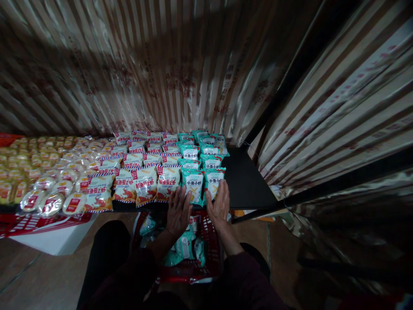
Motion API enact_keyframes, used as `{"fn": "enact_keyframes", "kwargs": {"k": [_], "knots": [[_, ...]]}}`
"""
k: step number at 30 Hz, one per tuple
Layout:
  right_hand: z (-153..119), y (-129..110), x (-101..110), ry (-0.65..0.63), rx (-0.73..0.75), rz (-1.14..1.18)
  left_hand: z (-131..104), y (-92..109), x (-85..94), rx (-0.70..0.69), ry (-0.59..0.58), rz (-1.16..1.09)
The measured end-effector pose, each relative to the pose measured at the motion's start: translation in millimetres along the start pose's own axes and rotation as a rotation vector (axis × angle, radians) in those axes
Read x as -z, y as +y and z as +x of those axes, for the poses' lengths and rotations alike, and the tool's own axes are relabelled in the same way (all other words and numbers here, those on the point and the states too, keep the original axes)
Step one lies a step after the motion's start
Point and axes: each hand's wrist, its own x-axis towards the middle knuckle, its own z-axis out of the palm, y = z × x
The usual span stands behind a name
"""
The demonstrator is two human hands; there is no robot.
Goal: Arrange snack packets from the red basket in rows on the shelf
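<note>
Two columns of teal snack bags stand at the right of the rows on a black shelf point(248, 181). My left hand point(179, 211) lies with fingers stretched out against the lower left of the front left teal bag point(195, 185). Against the front right teal bag point(213, 181), my right hand point(219, 204) rests along its right side, thumb apart at the lower left; the fingers look extended. Both bags stand upright. Below my hands, a red basket point(213, 258) on the floor holds several more teal bags point(185, 245).
White-and-red snack bags point(146, 185) stand in rows left of the teal ones. Farther left lie round wrapped cakes point(53, 202) and yellow packs point(19, 163). A white box point(61, 237) sits under the shelf. Black frame bars point(309, 193) and striped sheeting point(180, 64) border the shelf.
</note>
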Motion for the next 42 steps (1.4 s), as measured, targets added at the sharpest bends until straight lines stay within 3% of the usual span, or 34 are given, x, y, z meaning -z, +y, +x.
{"fn": "enact_keyframes", "kwargs": {"k": [9,21,42], "knots": [[-3.9,2.6,2.4,-0.002,0.040,-0.059,-1.2,2.2,-1.0,0.001,0.082,-0.024],[-6.9,7.4,4.0,0.005,0.047,-0.082,-6.0,-0.1,-1.9,-0.019,0.103,-0.087],[-9.3,4.5,3.0,0.033,0.019,-0.050,-2.2,4.0,-0.5,-0.008,0.066,-0.054]]}}
